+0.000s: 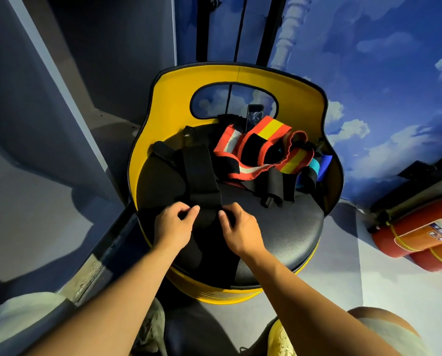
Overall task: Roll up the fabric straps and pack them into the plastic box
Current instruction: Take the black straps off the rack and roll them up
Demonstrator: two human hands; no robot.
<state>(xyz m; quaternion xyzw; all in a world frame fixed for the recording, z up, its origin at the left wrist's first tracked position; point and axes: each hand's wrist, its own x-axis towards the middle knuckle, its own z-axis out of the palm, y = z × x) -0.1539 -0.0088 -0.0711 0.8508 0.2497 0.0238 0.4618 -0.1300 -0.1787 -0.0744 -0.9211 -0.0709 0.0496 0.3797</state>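
A wide black fabric strap [199,173] lies lengthwise on the black seat cushion [286,227] of a yellow barrel chair. Its near end is rolled into a small coil between my hands. My left hand [175,223] pinches the coil's left side with curled fingers and thumb. From the right, my right hand [237,228] grips the same coil. Behind it lies a heap of other straps: a red, yellow and black striped one [266,140], black ones [276,183] and a blue one [322,163]. No plastic box is in view.
The chair's yellow backrest [173,98] curves round the far side of the seat. A phone [254,116] stands against it. Two red fire extinguishers [417,235] lie on the floor at right. Grey wall panels stand at left; my knees are at the bottom.
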